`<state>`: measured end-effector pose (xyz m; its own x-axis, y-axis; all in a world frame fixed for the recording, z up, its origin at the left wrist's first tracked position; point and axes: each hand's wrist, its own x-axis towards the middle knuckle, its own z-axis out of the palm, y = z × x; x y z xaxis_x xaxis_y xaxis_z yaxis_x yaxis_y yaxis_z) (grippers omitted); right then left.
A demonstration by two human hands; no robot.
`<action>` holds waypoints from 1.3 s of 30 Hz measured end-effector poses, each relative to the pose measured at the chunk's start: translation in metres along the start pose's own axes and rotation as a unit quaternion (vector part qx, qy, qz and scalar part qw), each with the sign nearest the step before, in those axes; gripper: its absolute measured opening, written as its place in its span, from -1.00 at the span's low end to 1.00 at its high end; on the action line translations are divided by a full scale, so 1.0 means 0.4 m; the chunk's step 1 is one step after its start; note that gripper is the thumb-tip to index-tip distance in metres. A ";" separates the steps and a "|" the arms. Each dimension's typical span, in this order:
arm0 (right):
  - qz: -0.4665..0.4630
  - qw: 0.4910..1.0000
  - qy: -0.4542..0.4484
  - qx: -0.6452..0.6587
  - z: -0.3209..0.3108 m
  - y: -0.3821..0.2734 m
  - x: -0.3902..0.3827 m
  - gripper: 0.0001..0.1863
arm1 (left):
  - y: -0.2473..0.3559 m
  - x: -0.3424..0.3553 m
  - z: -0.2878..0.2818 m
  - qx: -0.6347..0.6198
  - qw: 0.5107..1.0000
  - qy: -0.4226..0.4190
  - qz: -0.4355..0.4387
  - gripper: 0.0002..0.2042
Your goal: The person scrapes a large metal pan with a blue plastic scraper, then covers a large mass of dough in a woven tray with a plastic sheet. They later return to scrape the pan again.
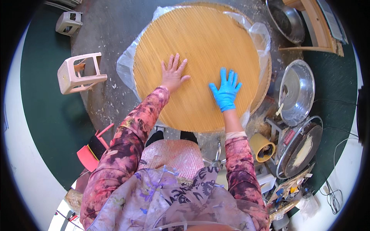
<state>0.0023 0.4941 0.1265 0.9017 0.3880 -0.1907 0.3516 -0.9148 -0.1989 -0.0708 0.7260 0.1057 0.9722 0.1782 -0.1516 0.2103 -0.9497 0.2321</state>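
A large round mat of thin, tan parallel slats (200,42) lies in front of me, with clear plastic sheeting (127,69) sticking out around its edge. My left hand (173,75) is bare and rests on the mat left of its middle, fingers spread. Over on the right, my right hand (226,90) wears a blue glove and also lies on the mat, its fingers apart. Neither hand holds anything. Beneath the mat, another round woven edge shows at the right side.
A pale pink stool (79,74) lies on its side at left, near a pink chair (88,158). To the right stand a metal basin (298,90), a yellow bucket (262,143) and a round griddle (304,150). Another basin (287,23) sits farther back. Cables hang at far right.
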 end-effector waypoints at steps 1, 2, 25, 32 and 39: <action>0.003 1.000 -0.008 0.000 0.003 0.002 -0.002 -0.06 | -0.002 -0.006 0.010 0.000 1.000 0.000 0.000 -0.29; -0.005 1.000 0.010 0.002 0.005 0.003 -0.003 -0.06 | -0.007 -0.006 0.018 -0.006 1.000 0.008 0.003 -0.29; 0.437 0.791 -0.049 0.424 0.223 0.739 -0.148 -0.34 | 0.065 -0.355 -0.099 -0.176 0.978 0.081 -0.077 -0.33; 0.439 0.734 0.004 0.518 0.266 0.685 -0.148 -0.38 | 0.074 -0.492 -0.081 -0.185 0.978 -0.004 -0.094 -0.39; 0.452 0.715 -0.059 0.530 0.315 0.614 -0.173 -0.50 | 0.106 -0.441 -0.030 -0.186 0.978 -0.020 -0.089 -0.41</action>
<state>-0.0056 0.2565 -0.0304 0.5897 -0.2442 -0.7698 -0.8068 -0.2228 -0.5473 -0.2320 0.6574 0.1538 0.9137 0.3146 -0.2571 0.4056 -0.7433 0.5320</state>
